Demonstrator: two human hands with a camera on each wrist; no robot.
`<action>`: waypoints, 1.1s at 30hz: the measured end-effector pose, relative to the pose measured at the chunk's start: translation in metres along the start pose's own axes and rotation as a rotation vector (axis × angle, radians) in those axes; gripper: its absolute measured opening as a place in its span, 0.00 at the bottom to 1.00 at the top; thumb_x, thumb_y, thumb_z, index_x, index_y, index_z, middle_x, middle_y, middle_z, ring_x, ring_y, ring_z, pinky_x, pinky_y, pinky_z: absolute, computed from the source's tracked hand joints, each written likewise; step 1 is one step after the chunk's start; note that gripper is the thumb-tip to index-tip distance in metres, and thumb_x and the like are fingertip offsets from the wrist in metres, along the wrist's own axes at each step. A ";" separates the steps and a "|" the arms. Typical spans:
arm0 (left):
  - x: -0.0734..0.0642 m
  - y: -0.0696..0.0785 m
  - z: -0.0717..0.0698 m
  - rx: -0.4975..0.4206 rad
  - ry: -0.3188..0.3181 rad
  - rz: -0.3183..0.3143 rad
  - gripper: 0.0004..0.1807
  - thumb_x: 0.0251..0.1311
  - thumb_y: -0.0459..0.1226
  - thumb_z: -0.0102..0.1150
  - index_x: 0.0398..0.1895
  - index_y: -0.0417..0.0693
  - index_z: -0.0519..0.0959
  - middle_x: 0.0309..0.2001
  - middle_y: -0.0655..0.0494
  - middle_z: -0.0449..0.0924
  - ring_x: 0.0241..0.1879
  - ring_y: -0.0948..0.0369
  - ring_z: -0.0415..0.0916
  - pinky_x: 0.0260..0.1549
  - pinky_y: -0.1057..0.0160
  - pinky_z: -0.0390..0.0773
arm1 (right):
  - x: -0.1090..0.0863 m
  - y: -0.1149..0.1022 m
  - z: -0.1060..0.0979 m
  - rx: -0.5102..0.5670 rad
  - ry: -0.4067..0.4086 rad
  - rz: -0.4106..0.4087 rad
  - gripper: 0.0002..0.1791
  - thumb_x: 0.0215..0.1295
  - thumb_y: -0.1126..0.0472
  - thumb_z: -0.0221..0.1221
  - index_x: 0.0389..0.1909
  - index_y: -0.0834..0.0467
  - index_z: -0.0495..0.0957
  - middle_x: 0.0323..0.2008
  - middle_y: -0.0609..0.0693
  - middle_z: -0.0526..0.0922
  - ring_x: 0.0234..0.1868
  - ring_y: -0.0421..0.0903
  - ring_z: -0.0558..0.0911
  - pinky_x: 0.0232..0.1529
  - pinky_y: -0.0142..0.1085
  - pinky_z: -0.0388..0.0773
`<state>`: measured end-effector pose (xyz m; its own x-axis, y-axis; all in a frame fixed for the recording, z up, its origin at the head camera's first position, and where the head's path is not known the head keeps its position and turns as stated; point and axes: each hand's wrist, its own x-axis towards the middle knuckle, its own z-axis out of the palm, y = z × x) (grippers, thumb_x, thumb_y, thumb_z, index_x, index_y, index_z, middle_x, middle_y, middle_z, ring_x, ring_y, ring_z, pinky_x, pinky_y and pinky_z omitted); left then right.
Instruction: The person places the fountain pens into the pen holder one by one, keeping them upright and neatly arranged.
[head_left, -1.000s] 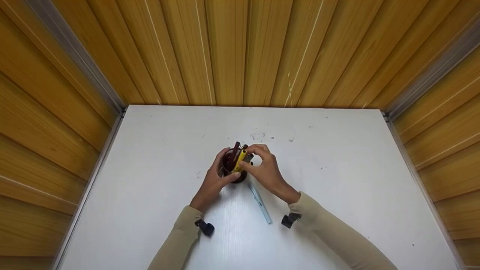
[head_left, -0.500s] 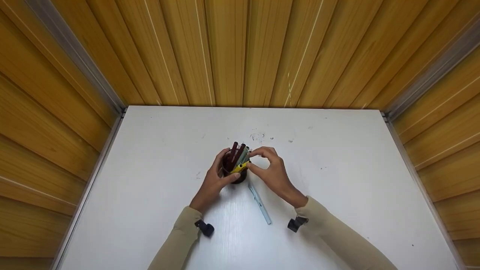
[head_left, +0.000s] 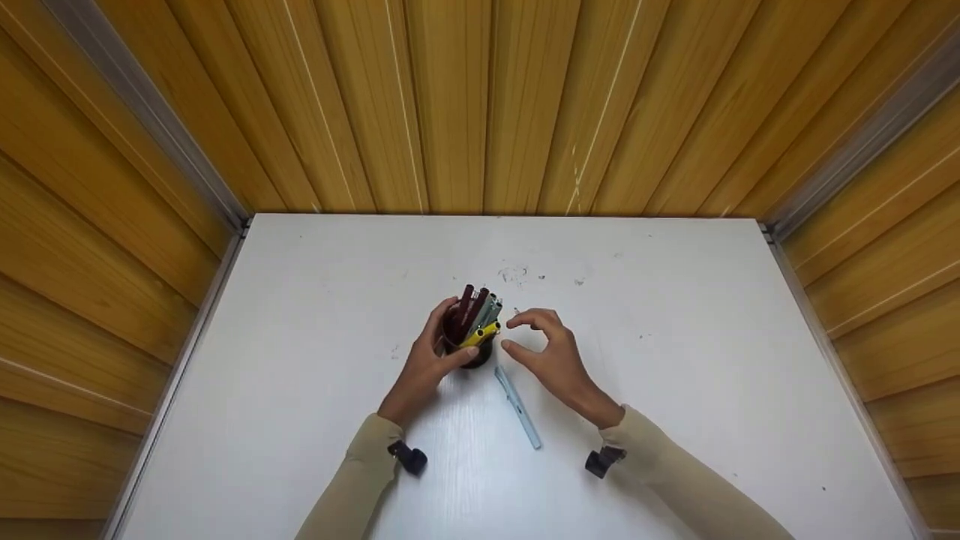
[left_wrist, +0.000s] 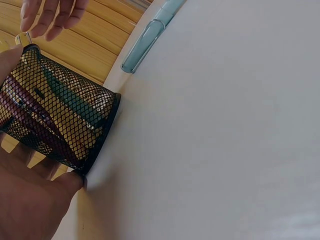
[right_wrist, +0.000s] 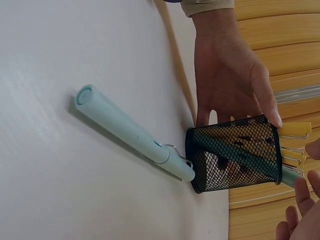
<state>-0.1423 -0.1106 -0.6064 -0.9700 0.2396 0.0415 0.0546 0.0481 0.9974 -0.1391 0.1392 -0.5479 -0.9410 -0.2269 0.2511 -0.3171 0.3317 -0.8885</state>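
Observation:
My left hand [head_left: 427, 360] grips a black mesh pen cup [right_wrist: 235, 157] from its left side, with the thumb near the rim. Maroon pens [head_left: 469, 307], green pens [head_left: 492, 306] and yellow pens [head_left: 484, 332] with metal clips stand in the cup, their ends leaning out over the rim. Just right of the pen ends is my right hand [head_left: 555, 358], with thumb and index finger curved apart and nothing between them. A light blue pen [head_left: 519, 409] lies on the table in front of the cup, between the forearms, its clip end toward the cup base.
The white table [head_left: 675, 315] has small dark marks on it. Wood-patterned panels [head_left: 450, 105] with metal corner strips stand behind it and at both sides. Each sleeve carries a small black wrist camera [head_left: 604, 461].
My right hand has let go of a yellow pen, which now leans low in the cup, and has drawn back to the right. My left hand has stayed on the cup.

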 end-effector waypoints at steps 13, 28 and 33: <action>-0.001 0.000 -0.001 0.008 0.001 0.009 0.51 0.71 0.48 0.75 0.90 0.65 0.55 0.83 0.57 0.65 0.83 0.55 0.62 0.83 0.44 0.59 | -0.020 0.017 -0.004 -0.019 -0.021 0.055 0.15 0.67 0.64 0.77 0.52 0.59 0.88 0.52 0.45 0.87 0.63 0.51 0.79 0.67 0.61 0.73; 0.000 0.000 0.003 -0.011 0.002 -0.019 0.49 0.70 0.48 0.76 0.88 0.74 0.56 0.84 0.56 0.63 0.84 0.55 0.60 0.83 0.50 0.57 | -0.044 0.040 -0.004 -0.081 -0.100 0.094 0.15 0.67 0.61 0.78 0.52 0.59 0.88 0.52 0.43 0.86 0.62 0.50 0.77 0.66 0.53 0.75; 0.000 0.001 0.000 -0.001 0.008 -0.019 0.50 0.70 0.47 0.76 0.89 0.70 0.57 0.83 0.54 0.64 0.83 0.54 0.61 0.83 0.49 0.59 | -0.051 0.043 -0.001 -0.094 -0.138 0.100 0.17 0.65 0.61 0.79 0.53 0.59 0.88 0.52 0.42 0.87 0.61 0.49 0.77 0.66 0.48 0.76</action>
<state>-0.1422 -0.1103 -0.6051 -0.9728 0.2305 0.0232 0.0360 0.0514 0.9980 -0.1051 0.1654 -0.5982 -0.9452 -0.3101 0.1023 -0.2385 0.4415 -0.8650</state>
